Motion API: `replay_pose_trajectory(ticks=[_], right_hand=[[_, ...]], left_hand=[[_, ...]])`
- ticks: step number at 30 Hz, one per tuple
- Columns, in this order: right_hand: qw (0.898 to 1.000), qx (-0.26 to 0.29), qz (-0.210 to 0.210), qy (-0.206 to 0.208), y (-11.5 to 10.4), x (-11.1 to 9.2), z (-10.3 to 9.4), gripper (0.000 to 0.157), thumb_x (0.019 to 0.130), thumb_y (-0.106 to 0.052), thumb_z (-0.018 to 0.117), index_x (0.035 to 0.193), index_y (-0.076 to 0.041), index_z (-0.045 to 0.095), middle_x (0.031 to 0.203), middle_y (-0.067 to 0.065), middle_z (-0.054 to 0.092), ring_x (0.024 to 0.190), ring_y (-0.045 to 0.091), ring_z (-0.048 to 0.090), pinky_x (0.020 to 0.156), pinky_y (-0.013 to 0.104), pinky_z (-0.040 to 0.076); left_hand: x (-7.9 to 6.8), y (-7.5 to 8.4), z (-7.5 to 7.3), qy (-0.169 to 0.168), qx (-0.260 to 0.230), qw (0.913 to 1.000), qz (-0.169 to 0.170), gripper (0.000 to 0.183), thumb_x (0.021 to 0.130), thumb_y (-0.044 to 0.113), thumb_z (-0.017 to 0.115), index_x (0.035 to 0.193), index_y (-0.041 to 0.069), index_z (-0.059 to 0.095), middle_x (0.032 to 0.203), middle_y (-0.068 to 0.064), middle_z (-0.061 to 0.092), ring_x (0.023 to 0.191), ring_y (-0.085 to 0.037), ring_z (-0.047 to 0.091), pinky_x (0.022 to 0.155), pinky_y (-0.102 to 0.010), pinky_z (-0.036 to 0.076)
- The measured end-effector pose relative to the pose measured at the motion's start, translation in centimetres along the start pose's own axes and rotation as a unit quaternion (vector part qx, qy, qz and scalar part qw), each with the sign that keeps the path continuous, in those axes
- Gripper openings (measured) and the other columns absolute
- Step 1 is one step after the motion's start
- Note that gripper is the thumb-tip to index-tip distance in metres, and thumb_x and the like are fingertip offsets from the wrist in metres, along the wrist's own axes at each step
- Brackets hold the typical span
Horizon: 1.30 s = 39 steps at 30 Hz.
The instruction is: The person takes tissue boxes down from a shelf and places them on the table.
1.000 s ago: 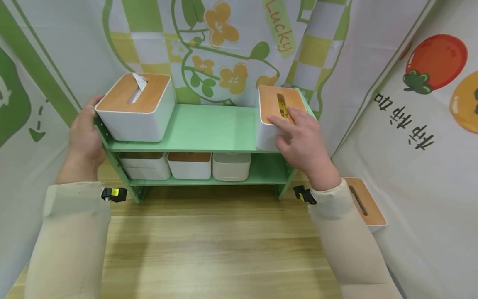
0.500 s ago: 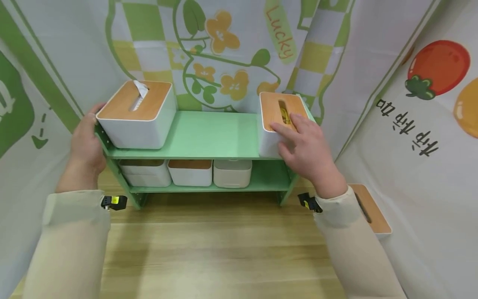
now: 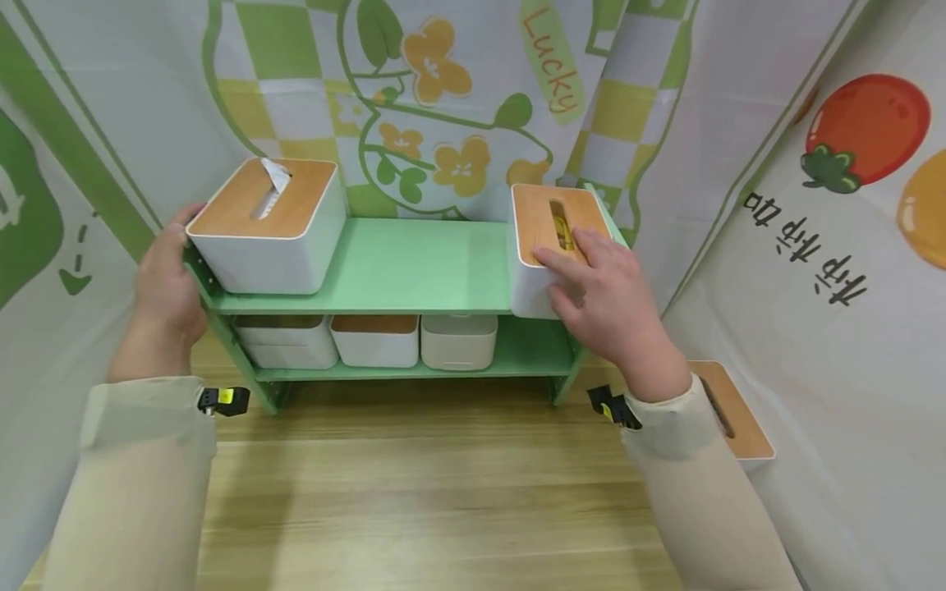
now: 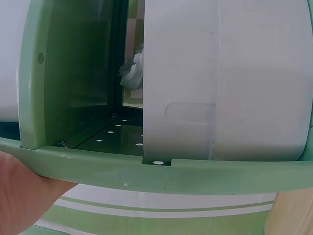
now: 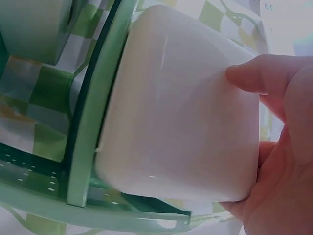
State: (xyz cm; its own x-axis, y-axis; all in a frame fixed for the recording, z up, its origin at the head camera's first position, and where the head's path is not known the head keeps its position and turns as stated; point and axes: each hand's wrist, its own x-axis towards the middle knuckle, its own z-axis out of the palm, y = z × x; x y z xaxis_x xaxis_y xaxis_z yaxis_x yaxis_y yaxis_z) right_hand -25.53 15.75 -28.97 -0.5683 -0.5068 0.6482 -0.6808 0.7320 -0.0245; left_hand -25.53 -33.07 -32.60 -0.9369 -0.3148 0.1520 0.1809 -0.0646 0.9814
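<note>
Right hand (image 3: 612, 295) gripping the right tissue box (image 3: 535, 231), left hand (image 3: 167, 287) against the green shelf's (image 3: 421, 263) left side, grip unclear!

Shelf (image 3: 424, 263) mint green. Right box (image 3: 525, 287) and left box (image 3: 262, 264): white sides, wood-brown tops. Far cloth (image 3: 488, 49) white, green-and-yellow checks (image 3: 279, 49), orange flowers (image 3: 438, 64). Sleeves (image 3: 133, 492) beige. Right cloth (image 3: 769, 320) white, red fruit print (image 3: 883, 107).

A white, wood-lidded box (image 3: 534, 230) stands rightmost on the upper shelf (image 3: 424, 263), perhaps overhanging.
</note>
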Motion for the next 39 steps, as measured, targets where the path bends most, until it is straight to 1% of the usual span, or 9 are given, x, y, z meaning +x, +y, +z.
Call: replay_pose_trajectory(ticks=[3,5,9,11,17,21,28,35,39], right_hand=[[1.0,0.003,0.001,-0.004,-0.4,-0.2,-0.4,0.037,0.089,-0.016,0.064,0.126,-0.016,0.071,0.132,0.035,0.053,0.122,0.05,0.049,0.098,0.064,0.037],[1.0,0.009,0.008,-0.013,-0.6,-0.3,-0.7,0.038,0.091,-0.019,0.066,0.128,-0.014,0.069,0.132,0.034,0.053,0.123,0.049,0.049,0.099,0.065,0.036],[0.999,0.018,0.019,-0.022,-0.9,-0.3,-0.9,0.045,0.092,-0.026,0.07,0.135,-0.011,0.064,0.133,0.032,0.052,0.122,0.048,0.049,0.1,0.064,0.035],[0.999,0.011,0.019,-0.024,-0.8,-0.2,-0.9,0.047,0.093,-0.028,0.071,0.136,-0.011,0.063,0.132,0.032,0.052,0.122,0.048,0.049,0.101,0.063,0.036],[0.999,-0.014,0.013,-0.044,-0.9,-0.4,-0.9,0.042,0.095,-0.031,0.067,0.134,-0.015,0.066,0.132,0.034,0.052,0.124,0.048,0.047,0.103,0.062,0.035],[0.999,-0.012,-0.007,-0.034,-1.2,-0.5,-1.1,0.041,0.095,-0.031,0.068,0.132,-0.015,0.067,0.13,0.034,0.053,0.122,0.048,0.049,0.1,0.064,0.038],[0.999,-0.001,-0.037,-0.011,-1.8,-0.7,-1.2,0.04,0.093,-0.028,0.072,0.13,-0.013,0.068,0.125,0.034,0.055,0.116,0.048,0.052,0.098,0.062,0.04],[0.999,-0.008,-0.044,0.003,-2.4,-0.8,-1.3,0.039,0.09,-0.027,0.073,0.127,-0.014,0.07,0.124,0.036,0.056,0.117,0.05,0.052,0.1,0.061,0.039],[0.999,-0.007,-0.041,-0.004,-3.1,-0.9,-1.3,0.039,0.091,-0.028,0.072,0.128,-0.015,0.07,0.126,0.035,0.055,0.116,0.05,0.052,0.099,0.062,0.039]], left_hand=[[0.0,0.1,0.0,0.002,0.005,1.0,0.002,0.046,0.107,0.036,0.028,0.15,0.032,0.045,0.158,0.005,0.029,0.143,-0.02,0.019,0.117,-0.039,0.013],[-0.1,0.1,0.1,0.001,0.01,0.9999,-0.001,0.047,0.107,0.037,0.027,0.15,0.033,0.045,0.159,0.006,0.028,0.144,-0.019,0.018,0.117,-0.039,0.011],[-0.2,0.1,0.0,0.002,0.015,0.9998,-0.009,0.047,0.108,0.039,0.026,0.151,0.034,0.043,0.16,0.007,0.025,0.145,-0.018,0.016,0.117,-0.04,0.01],[-0.2,0.1,-0.1,0.003,0.019,0.9998,-0.009,0.047,0.108,0.04,0.026,0.152,0.034,0.042,0.16,0.007,0.025,0.144,-0.019,0.017,0.117,-0.041,0.01],[-0.4,0.0,-0.2,0.006,0.029,0.9995,-0.007,0.047,0.107,0.04,0.027,0.151,0.035,0.044,0.16,0.007,0.026,0.143,-0.019,0.019,0.117,-0.041,0.013],[-0.4,0.0,-0.1,0.008,0.033,0.9994,-0.005,0.047,0.107,0.04,0.027,0.151,0.035,0.044,0.16,0.007,0.026,0.143,-0.019,0.019,0.117,-0.04,0.013],[-0.4,0.0,0.0,0.009,0.029,0.9995,0.001,0.047,0.107,0.04,0.026,0.151,0.034,0.044,0.16,0.007,0.026,0.144,-0.018,0.018,0.117,-0.039,0.011],[-0.3,0.1,0.1,0.007,0.021,0.9997,-0.004,0.047,0.107,0.041,0.027,0.151,0.035,0.044,0.16,0.008,0.025,0.145,-0.018,0.016,0.117,-0.039,0.009],[-0.3,0.0,-0.1,0.007,0.016,0.9998,-0.005,0.047,0.108,0.041,0.028,0.151,0.034,0.044,0.159,0.007,0.026,0.144,-0.017,0.018,0.117,-0.038,0.01]])
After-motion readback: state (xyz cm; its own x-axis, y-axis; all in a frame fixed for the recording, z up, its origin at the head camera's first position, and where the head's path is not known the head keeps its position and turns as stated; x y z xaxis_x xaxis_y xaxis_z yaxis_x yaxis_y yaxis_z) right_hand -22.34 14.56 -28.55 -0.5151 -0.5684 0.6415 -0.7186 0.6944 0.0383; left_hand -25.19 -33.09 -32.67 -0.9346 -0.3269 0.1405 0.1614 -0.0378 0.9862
